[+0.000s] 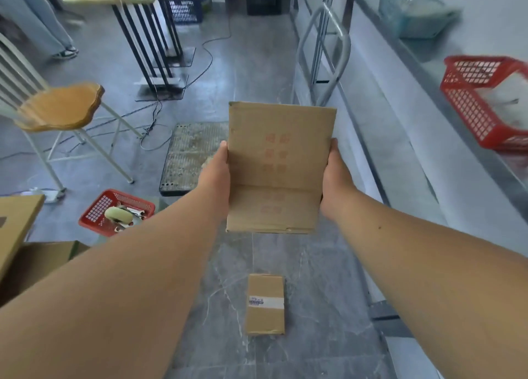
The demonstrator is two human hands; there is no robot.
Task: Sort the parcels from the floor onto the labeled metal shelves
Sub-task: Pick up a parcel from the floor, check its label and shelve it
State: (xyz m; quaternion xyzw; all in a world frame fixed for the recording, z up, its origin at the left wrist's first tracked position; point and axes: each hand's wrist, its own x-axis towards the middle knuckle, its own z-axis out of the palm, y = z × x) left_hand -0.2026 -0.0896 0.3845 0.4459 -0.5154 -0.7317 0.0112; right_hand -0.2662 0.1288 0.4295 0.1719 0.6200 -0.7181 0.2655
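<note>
The left grip and right grip clamped the parcel by its two side edges, thumbs on its face, fingers hidden behind; it hung in the air over the floor, left of the metal shelf; squeezed only from the sides, it could slip and drop onto the smaller parcel lying below; the red basket on the shelf might crowd its landing.

Bare forearms, left hand, right hand.
</note>
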